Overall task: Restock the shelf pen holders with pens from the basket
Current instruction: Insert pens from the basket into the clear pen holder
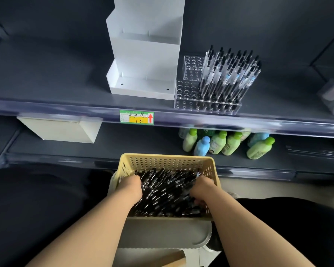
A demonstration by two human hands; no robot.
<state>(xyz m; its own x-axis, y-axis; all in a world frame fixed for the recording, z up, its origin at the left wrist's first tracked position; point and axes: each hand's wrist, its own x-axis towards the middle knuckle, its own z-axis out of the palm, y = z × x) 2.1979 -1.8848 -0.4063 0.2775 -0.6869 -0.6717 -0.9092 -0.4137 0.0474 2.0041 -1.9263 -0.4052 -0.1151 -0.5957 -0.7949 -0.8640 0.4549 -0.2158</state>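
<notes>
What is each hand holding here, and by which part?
Cannot be told: the left hand and right hand both dig into the pens in the basket, fingers hidden among them.

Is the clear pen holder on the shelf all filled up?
Only partly full. Pens stand upright on the right side of the clear pen holder; the holes on its left are empty.

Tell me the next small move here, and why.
Probably gather a few pens with the right grip and lift them clear of the basket. Both it and the left grip sit buried in the loose pens, while the clear holder on the shelf shows empty holes on its left side.
</notes>
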